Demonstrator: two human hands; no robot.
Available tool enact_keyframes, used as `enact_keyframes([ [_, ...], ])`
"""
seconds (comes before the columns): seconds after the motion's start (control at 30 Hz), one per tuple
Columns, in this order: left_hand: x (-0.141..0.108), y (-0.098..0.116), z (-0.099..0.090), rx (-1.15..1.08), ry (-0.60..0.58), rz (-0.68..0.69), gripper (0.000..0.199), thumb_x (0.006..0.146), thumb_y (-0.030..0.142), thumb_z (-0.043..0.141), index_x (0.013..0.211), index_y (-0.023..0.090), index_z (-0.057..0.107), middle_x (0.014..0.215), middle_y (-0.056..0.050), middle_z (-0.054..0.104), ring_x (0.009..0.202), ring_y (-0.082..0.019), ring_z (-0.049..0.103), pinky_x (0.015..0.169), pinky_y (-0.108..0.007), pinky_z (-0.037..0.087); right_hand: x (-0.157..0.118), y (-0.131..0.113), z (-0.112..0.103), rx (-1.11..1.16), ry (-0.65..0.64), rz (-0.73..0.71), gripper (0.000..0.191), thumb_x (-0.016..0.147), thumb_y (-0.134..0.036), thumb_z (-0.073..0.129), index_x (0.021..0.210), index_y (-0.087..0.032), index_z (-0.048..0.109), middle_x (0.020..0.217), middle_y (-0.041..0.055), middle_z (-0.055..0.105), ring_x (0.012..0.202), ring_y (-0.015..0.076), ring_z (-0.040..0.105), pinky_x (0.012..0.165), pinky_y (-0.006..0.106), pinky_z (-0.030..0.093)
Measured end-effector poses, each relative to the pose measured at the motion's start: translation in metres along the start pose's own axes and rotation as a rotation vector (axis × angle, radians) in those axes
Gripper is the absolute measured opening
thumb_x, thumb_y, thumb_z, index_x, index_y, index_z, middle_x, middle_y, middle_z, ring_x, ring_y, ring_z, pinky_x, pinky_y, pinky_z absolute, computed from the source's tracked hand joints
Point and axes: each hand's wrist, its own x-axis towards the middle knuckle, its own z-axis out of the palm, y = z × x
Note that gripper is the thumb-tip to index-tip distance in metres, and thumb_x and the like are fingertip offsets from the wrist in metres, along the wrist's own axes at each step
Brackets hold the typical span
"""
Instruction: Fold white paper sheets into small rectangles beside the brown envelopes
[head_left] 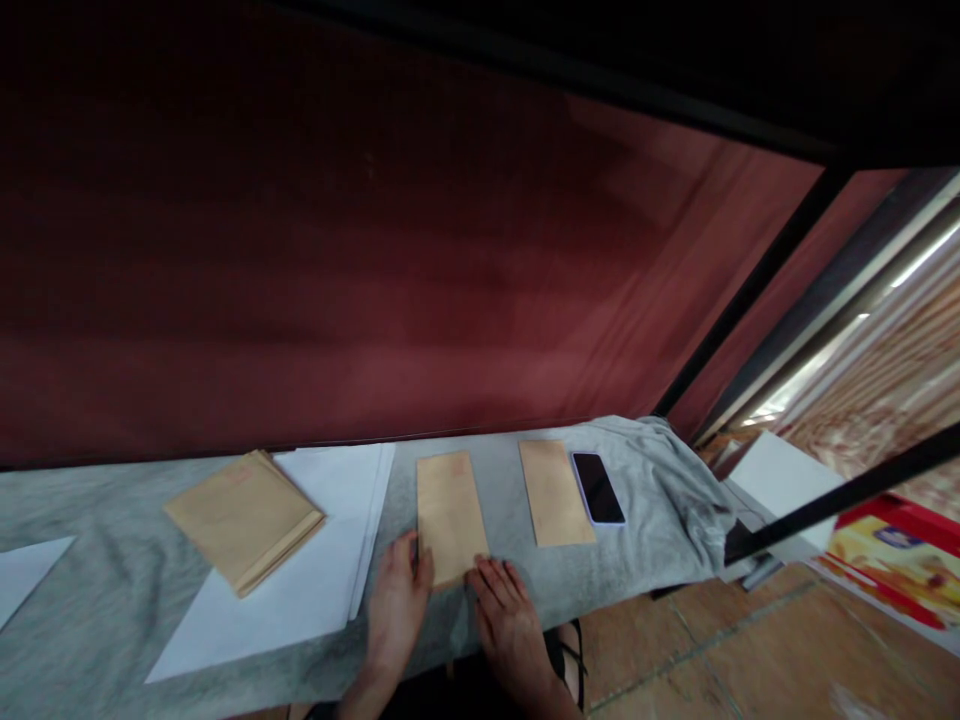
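A brown paper envelope [451, 500] lies flat on the grey cloth in front of me. At its lower left edge is my left hand [399, 605], with a gap between thumb and forefinger. My right hand [510, 618] rests with outstretched fingers at the envelope's lower right corner, fingertips touching it. To the right lies a second brown envelope [555, 495]. A stack of brown envelopes [244, 520] sits at an angle on white paper sheets [300, 590], left of my hands.
A phone [598, 488] in a light purple case lies right of the second envelope. The grey cloth [97, 620] covers the narrow surface. A dark red panel [375, 300] rises behind it. A black bar [847, 490] and a red printed box [900, 565] are at the right.
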Motion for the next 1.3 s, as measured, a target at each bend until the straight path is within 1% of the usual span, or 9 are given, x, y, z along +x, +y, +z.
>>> enact_keyframes([
  [0.1,0.005,0.002,0.014,0.189,-0.03,0.343,0.038,0.094,0.028,0.042,0.126,0.018,0.06,0.134,-0.013,0.062,0.129,-0.027,0.055,0.109,-0.046,0.045,-0.002,-0.003,-0.005,-0.018,0.026,-0.005,0.047,0.095,-0.009,0.041,0.137,-0.021,0.057,0.139,0.0069,0.063,0.131,0.0194,0.056,0.117,0.042,0.041],
  [0.2,0.021,0.008,0.037,0.385,-0.1,0.48,0.047,0.094,0.026,0.045,0.138,0.018,0.055,0.152,-0.013,0.049,0.145,-0.03,0.038,0.116,-0.052,0.035,-0.001,-0.006,-0.006,-0.022,0.048,0.042,0.043,0.095,-0.012,0.043,0.133,-0.024,0.06,0.136,0.0068,0.063,0.13,0.0208,0.056,0.115,0.044,0.043],
  [0.33,0.052,0.012,0.053,0.57,-0.159,0.506,0.049,0.097,0.032,0.044,0.145,0.024,0.052,0.157,-0.011,0.044,0.148,-0.033,0.033,0.119,-0.059,0.026,-0.005,-0.001,0.005,-0.038,0.1,0.042,0.039,0.094,-0.021,0.05,0.131,-0.028,0.061,0.131,0.0071,0.064,0.127,0.0245,0.058,0.112,0.047,0.046],
  [0.5,0.092,0.014,0.055,0.646,-0.203,0.482,0.051,0.1,0.036,0.037,0.151,0.027,0.045,0.161,-0.009,0.038,0.149,-0.032,0.031,0.119,-0.063,0.018,-0.01,0.007,0.022,-0.065,0.177,0.029,0.042,0.092,-0.032,0.057,0.134,-0.029,0.059,0.12,0.0081,0.067,0.119,0.0278,0.061,0.111,0.049,0.046],
  [0.7,0.115,0.015,0.059,0.693,-0.215,0.41,0.055,0.101,0.04,0.034,0.152,0.022,0.042,0.162,-0.011,0.035,0.151,-0.034,0.027,0.119,-0.063,0.017,-0.008,0.001,0.016,-0.132,0.153,0.043,0.042,0.093,-0.027,0.054,0.135,-0.03,0.059,0.137,0.009,0.061,0.127,0.0302,0.056,0.109,0.053,0.046],
  [0.83,0.104,0.009,0.053,0.667,-0.235,0.483,0.055,0.101,0.041,0.033,0.152,0.022,0.043,0.16,-0.011,0.039,0.151,-0.031,0.027,0.12,-0.059,0.018,-0.004,-0.008,0.003,-0.126,0.077,0.096,0.043,0.094,-0.02,0.051,0.135,-0.032,0.059,0.146,0.0063,0.056,0.133,0.0286,0.052,0.112,0.054,0.042],
  [1.03,0.054,-0.013,0.028,0.627,-0.275,0.607,0.056,0.101,0.045,0.036,0.152,0.023,0.043,0.16,-0.008,0.041,0.15,-0.026,0.032,0.122,-0.048,0.021,-0.003,-0.009,-0.012,-0.016,0.016,0.084,0.042,0.094,-0.015,0.048,0.132,-0.029,0.06,0.146,0.0071,0.054,0.136,0.0245,0.049,0.115,0.052,0.039],
  [1.17,0.02,-0.027,0.012,0.578,-0.271,0.701,0.062,0.099,0.053,0.04,0.153,0.021,0.04,0.16,-0.01,0.041,0.149,-0.025,0.033,0.122,-0.047,0.022,-0.003,-0.009,-0.013,-0.017,0.019,0.08,0.045,0.095,-0.015,0.046,0.138,-0.025,0.057,0.143,0.0091,0.056,0.136,0.0232,0.049,0.116,0.049,0.039],
  [1.3,0.005,-0.029,0.004,0.542,-0.278,0.714,0.063,0.098,0.05,0.044,0.153,0.018,0.04,0.158,-0.013,0.042,0.147,-0.026,0.037,0.121,-0.046,0.027,-0.003,-0.012,-0.009,-0.068,0.019,0.12,0.043,0.097,-0.017,0.045,0.137,-0.024,0.058,0.149,0.0089,0.053,0.139,0.0238,0.046,0.117,0.05,0.037],
])
